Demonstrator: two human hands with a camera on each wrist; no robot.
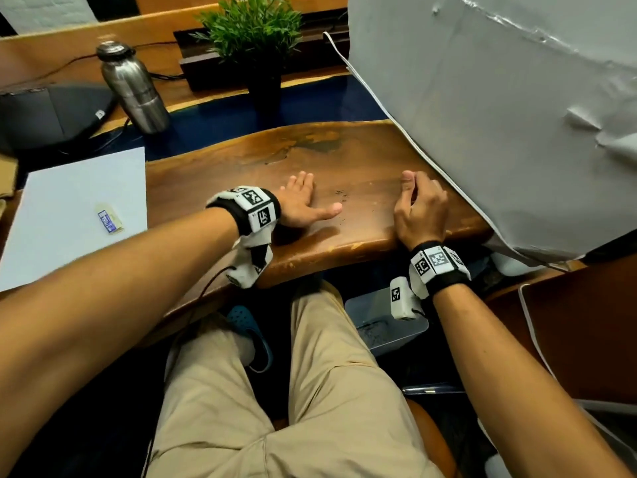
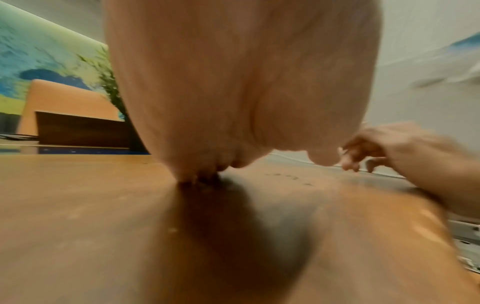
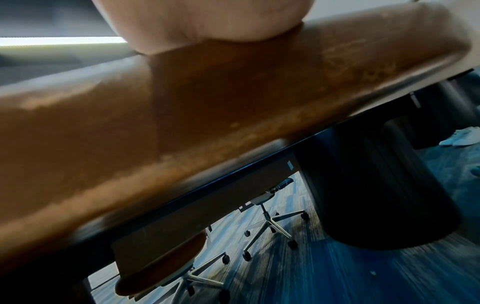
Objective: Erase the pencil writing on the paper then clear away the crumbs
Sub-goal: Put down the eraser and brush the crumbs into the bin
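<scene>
Dark eraser crumbs [image 1: 341, 196] lie scattered on the wooden table [image 1: 344, 150] between my two hands. My left hand [image 1: 308, 201] presses flat on the wood just left of them, fingers straight and thumb stretched towards them. My right hand [image 1: 418, 203] rests on its edge to the right of the crumbs, thumb up and fingers loosely curled, with nothing in it. In the left wrist view the crumbs [image 2: 291, 178] lie between my palm [image 2: 233, 92] and the right hand [image 2: 363, 152]. The white paper [image 1: 79, 208] lies at the far left with the eraser [image 1: 109, 218] on it.
A big grey sheet [image 1: 499, 115] leans over the table's right side, close behind my right hand. A steel bottle [image 1: 132, 88], a potted plant [image 1: 256, 39] and a dark bag [image 1: 51, 115] stand at the back. A clear plastic bin [image 1: 382, 322] sits below the table's front edge [image 3: 207, 113].
</scene>
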